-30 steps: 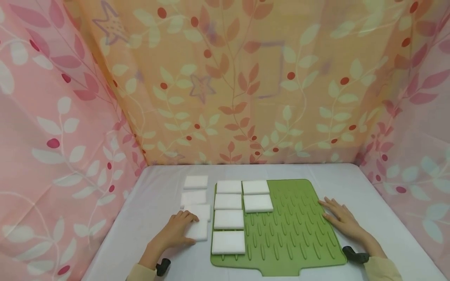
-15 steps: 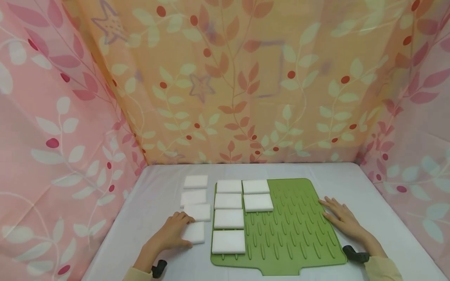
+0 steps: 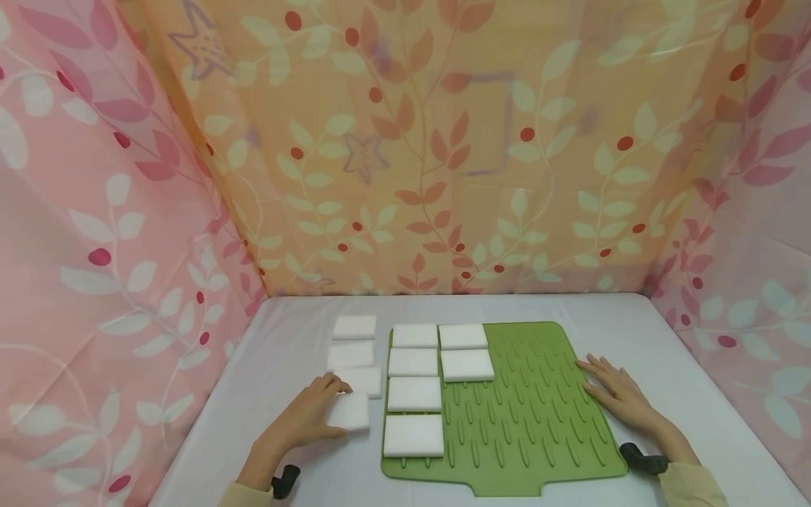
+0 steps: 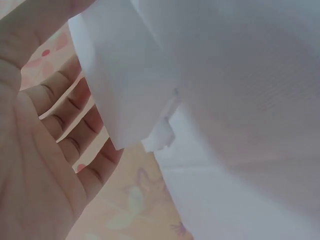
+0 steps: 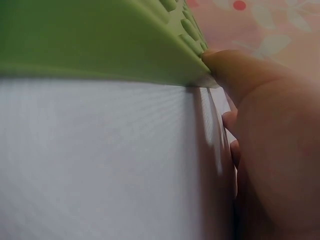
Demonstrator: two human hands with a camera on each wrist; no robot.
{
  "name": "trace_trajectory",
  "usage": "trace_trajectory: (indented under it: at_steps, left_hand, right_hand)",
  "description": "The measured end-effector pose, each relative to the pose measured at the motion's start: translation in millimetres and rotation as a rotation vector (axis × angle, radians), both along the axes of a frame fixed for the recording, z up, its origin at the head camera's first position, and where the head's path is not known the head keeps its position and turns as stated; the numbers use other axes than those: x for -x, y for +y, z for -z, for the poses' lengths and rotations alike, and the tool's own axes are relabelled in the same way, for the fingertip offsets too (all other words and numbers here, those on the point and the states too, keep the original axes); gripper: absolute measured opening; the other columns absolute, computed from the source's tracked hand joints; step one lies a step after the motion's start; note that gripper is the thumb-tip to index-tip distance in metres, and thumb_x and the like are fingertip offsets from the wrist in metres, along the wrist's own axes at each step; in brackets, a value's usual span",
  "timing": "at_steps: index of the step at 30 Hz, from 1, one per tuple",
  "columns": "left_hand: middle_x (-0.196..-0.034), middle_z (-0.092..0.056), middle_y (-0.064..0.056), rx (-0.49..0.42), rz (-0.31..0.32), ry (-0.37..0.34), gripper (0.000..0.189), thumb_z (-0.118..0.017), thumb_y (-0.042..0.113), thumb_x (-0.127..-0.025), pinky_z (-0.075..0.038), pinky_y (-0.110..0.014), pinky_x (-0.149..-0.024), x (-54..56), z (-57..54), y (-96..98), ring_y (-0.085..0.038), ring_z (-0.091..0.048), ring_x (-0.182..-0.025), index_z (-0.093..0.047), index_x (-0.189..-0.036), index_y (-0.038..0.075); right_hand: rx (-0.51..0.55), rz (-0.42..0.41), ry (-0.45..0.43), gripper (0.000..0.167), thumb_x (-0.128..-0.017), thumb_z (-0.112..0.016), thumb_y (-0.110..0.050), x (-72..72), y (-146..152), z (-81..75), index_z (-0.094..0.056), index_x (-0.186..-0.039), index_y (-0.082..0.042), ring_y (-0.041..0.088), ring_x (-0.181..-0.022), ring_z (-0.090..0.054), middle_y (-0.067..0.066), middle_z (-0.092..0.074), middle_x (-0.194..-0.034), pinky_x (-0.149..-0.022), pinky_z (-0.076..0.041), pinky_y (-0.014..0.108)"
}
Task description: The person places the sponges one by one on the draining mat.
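My left hand (image 3: 305,414) pinches a white rectangular sponge (image 3: 351,412) between thumb and fingers, left of the green ridged mat (image 3: 526,422). In the left wrist view this sponge (image 4: 117,75) stands tilted against the fingers, and a small flap sticks out near its lower corner. Several more white sponges lie on the mat: a full column down its left side, the nearest one (image 3: 414,435) at the front, and two beside it at the back (image 3: 467,365). My right hand (image 3: 621,398) rests at the mat's right edge, fingers extended; the thumb (image 5: 250,70) touches the rim.
Three loose sponges lie in a line on the white-covered table beyond my left hand: a far one (image 3: 355,327), a middle one (image 3: 351,353) and a near one (image 3: 362,381). Floral curtains (image 3: 405,176) close in the back and both sides.
My left hand has drawn the nearest loose sponge away from the one behind it, toward the left, and now tilts it up off the table. My right hand has stayed put.
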State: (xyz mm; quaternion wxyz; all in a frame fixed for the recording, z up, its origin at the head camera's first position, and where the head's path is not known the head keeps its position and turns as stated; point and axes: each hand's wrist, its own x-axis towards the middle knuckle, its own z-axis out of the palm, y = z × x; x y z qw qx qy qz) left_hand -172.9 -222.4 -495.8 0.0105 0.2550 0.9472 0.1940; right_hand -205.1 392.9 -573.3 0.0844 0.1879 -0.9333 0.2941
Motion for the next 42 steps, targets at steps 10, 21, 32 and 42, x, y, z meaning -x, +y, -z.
trace_trajectory:
  at_steps: [10,21,32,42]
  left_hand:
    - [-0.11,-0.053,0.006,-0.008,0.015,0.099,0.064,-0.081,0.042,-0.066,-0.045,-0.04,-0.082,5.1,-12.1,11.5,-0.013,-0.049,-0.1,-0.056,-0.119,0.018]
    - [-0.112,-0.052,0.007,-0.033,0.051,0.146,0.065,-0.08,0.045,-0.066,-0.045,-0.04,-0.083,11.5,-15.0,27.3,-0.014,-0.049,-0.102,-0.056,-0.12,0.018]
    - [-0.116,-0.051,0.009,-0.03,0.105,0.172,0.066,-0.077,0.049,-0.068,-0.045,-0.037,-0.083,18.6,-14.6,50.2,-0.013,-0.05,-0.101,-0.055,-0.123,0.02]
    - [-0.116,-0.051,0.007,-0.034,0.148,0.181,0.065,-0.074,0.052,-0.07,-0.044,-0.037,-0.085,25.8,-17.7,72.3,-0.013,-0.051,-0.102,-0.054,-0.124,0.02]
  right_hand:
    - [-0.001,-0.003,0.012,0.048,-0.094,-0.052,-0.021,2.0,3.1,2.7,-0.04,-0.14,-0.011,0.049,-0.135,-0.015,0.028,-0.029,-0.144,-0.11,0.011,0.052]
    - [-0.002,0.001,0.008,0.049,-0.094,-0.052,-0.021,2.5,2.5,2.2,-0.039,-0.141,-0.012,0.049,-0.135,-0.015,0.027,-0.029,-0.145,-0.11,0.01,0.052]
    - [0.003,0.008,-0.008,0.05,-0.094,-0.052,-0.022,0.4,0.8,1.3,-0.039,-0.141,-0.012,0.05,-0.134,-0.015,0.027,-0.028,-0.145,-0.109,0.01,0.054]
    - [0.007,0.018,-0.021,0.049,-0.095,-0.052,-0.023,-1.8,-1.5,-0.9,-0.039,-0.141,-0.012,0.051,-0.134,-0.015,0.028,-0.028,-0.145,-0.109,0.011,0.054]
